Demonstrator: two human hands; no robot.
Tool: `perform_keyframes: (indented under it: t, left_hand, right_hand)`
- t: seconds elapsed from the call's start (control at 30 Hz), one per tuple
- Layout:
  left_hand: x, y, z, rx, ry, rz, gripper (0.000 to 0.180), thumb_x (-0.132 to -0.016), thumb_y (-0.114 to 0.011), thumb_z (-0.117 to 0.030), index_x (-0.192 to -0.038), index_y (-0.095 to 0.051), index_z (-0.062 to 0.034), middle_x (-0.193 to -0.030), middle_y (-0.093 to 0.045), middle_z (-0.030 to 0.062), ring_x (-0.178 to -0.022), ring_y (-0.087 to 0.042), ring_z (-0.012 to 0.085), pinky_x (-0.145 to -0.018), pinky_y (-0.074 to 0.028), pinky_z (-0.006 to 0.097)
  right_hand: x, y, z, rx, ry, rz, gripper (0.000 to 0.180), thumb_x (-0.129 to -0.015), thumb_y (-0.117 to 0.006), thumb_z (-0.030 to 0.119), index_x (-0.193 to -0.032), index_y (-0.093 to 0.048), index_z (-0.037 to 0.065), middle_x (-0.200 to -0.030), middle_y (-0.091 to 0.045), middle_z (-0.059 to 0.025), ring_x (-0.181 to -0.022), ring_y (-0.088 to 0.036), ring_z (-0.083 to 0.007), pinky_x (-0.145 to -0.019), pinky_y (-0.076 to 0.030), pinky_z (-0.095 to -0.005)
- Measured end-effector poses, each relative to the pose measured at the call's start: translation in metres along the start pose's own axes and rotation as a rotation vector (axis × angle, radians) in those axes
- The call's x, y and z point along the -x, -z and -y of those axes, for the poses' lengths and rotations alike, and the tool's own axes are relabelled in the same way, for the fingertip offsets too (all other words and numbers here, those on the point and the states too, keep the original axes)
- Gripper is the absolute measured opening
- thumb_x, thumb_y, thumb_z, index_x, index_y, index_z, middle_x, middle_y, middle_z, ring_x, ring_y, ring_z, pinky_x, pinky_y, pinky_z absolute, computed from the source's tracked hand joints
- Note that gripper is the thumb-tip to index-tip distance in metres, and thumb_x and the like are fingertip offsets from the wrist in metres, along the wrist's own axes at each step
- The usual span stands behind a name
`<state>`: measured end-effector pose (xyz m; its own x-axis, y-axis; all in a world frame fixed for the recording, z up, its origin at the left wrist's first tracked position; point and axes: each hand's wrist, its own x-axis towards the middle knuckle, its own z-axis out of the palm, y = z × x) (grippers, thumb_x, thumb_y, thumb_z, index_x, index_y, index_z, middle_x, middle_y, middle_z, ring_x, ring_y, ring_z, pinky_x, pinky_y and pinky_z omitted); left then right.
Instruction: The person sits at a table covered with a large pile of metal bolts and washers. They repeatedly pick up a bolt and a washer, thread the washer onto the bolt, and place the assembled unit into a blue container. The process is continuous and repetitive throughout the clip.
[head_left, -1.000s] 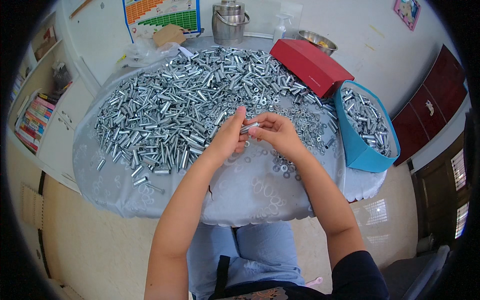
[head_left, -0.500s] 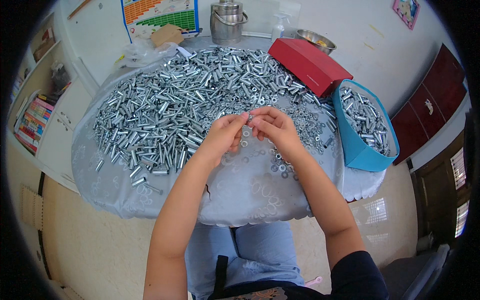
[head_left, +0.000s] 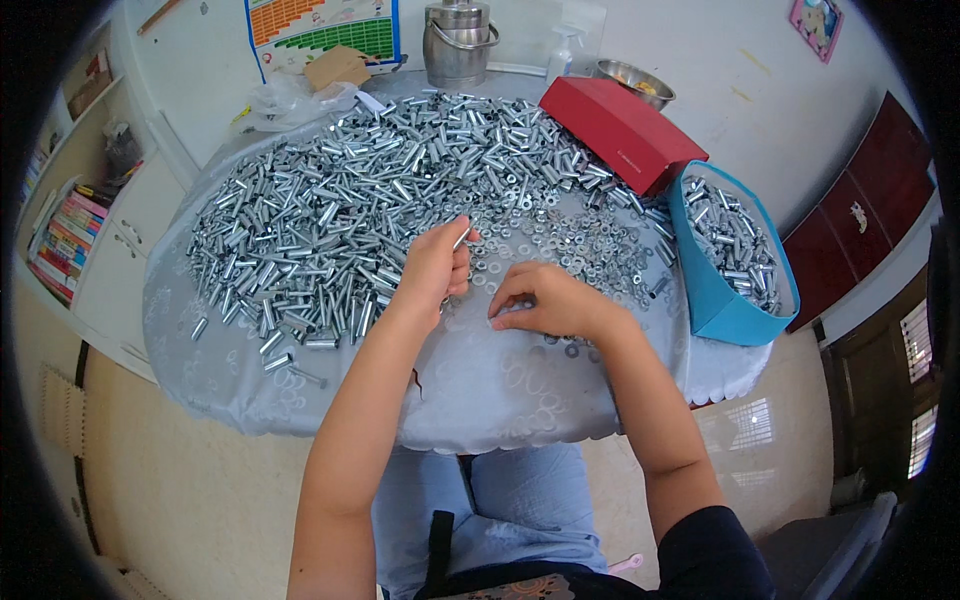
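My left hand (head_left: 436,268) is closed around a slim metal bolt (head_left: 463,236), whose end pokes out above the curled fingers, over the front of the hardware pile. Lower and to its right, my right hand (head_left: 548,302) hovers near the tablecloth with thumb and index fingertips drawn together. Whatever may be between those fingertips is too small to make out. Loose flat washers (head_left: 590,245) lie scattered beyond and beside my right hand. A broad heap of silvery bolts and sleeves (head_left: 320,200) covers the table's left and far parts.
On the right stands a blue fabric bin (head_left: 735,312) filled with metal sleeves. A red box (head_left: 625,130) rests behind it. A steel pot (head_left: 458,50), spray bottle (head_left: 562,58), steel bowl (head_left: 640,82) and plastic bag (head_left: 290,103) line the far edge. The pale cloth (head_left: 480,400) has a scalloped hem.
My hands were together at the fingertips and have parted. The right hand has moved down toward the cloth; the left has shifted slightly left and keeps the bolt.
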<state>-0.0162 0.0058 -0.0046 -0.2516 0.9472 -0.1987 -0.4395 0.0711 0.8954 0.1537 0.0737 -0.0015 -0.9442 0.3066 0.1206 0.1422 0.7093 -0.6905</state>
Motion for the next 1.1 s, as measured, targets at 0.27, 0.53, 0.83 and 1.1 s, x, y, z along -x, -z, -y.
perform_keyframes:
  t: [0.27,0.53,0.83,1.1]
  left_hand:
    - [0.002,-0.002,0.001,-0.071,0.010,0.035,0.025,-0.088,-0.049,-0.030,-0.080,-0.048,-0.0067,-0.051,-0.028,-0.0074,-0.040,-0.022,0.0038,-0.040,-0.020,0.022]
    - [0.000,0.000,0.002,-0.108,-0.023,0.035,0.028,-0.088,-0.050,-0.033,-0.081,-0.048,-0.0053,-0.051,-0.028,-0.0075,-0.040,-0.024,0.0035,-0.040,-0.021,0.022]
    - [-0.001,0.001,0.004,-0.106,-0.032,0.037,0.027,-0.088,-0.050,-0.032,-0.081,-0.048,-0.0064,-0.051,-0.027,-0.0077,-0.040,-0.024,0.0037,-0.040,-0.021,0.022]
    - [0.001,-0.002,0.002,-0.120,-0.025,0.017,0.028,-0.088,-0.051,-0.033,-0.080,-0.048,-0.0062,-0.052,-0.027,-0.0079,-0.040,-0.023,0.0036,-0.039,-0.020,0.022]
  right_hand:
    - [0.000,-0.008,-0.004,0.095,0.032,-0.033,0.021,-0.072,-0.068,0.015,-0.089,-0.062,0.004,-0.084,-0.056,-0.0086,-0.081,-0.055,-0.0212,-0.072,-0.046,-0.0312]
    - [0.000,-0.013,0.001,0.143,0.033,-0.044,0.019,-0.072,-0.068,0.017,-0.083,-0.059,0.004,-0.081,-0.056,-0.0078,-0.083,-0.052,-0.0216,-0.073,-0.044,-0.0318]
    - [-0.001,-0.015,-0.004,0.112,0.068,-0.005,0.020,-0.074,-0.069,0.019,-0.081,-0.059,0.004,-0.080,-0.055,-0.0071,-0.082,-0.051,-0.0221,-0.075,-0.042,-0.0318]
    - [0.002,-0.014,0.001,0.123,0.036,-0.024,0.018,-0.075,-0.068,0.019,-0.082,-0.059,0.005,-0.088,-0.052,-0.0082,-0.086,-0.051,-0.0237,-0.077,-0.042,-0.0316]
